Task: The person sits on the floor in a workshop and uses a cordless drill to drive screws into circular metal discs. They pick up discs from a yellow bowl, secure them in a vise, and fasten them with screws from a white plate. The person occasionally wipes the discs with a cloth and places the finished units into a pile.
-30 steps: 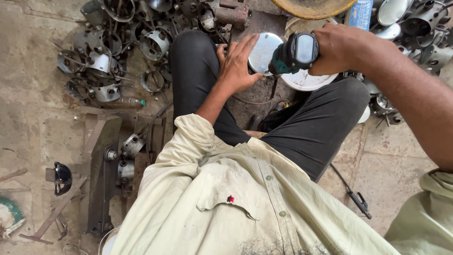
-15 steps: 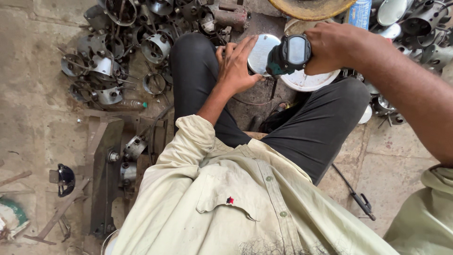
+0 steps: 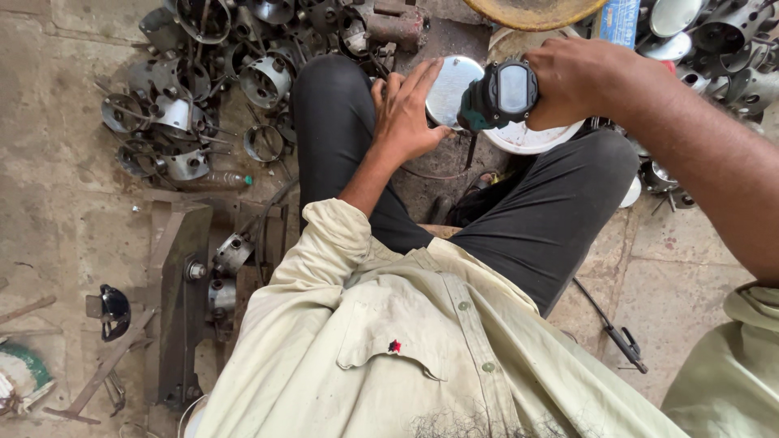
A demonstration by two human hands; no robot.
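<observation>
left hand [image 3: 406, 109] flat on round metal disc [image 3: 451, 88], right hand [image 3: 580, 81] gripping power tool [image 3: 499, 96]

My left hand [image 3: 406, 109] flat against round metal disc [image 3: 451, 88], between my knees. My right hand [image 3: 580, 81] just right of it, gripping power tool [image 3: 499, 96] over disc's right edge. Heap of metal housings [image 3: 203, 89] on floor [image 3: 65, 219], far left. Bracket [image 3: 174, 284] beside my left hip.
</observation>
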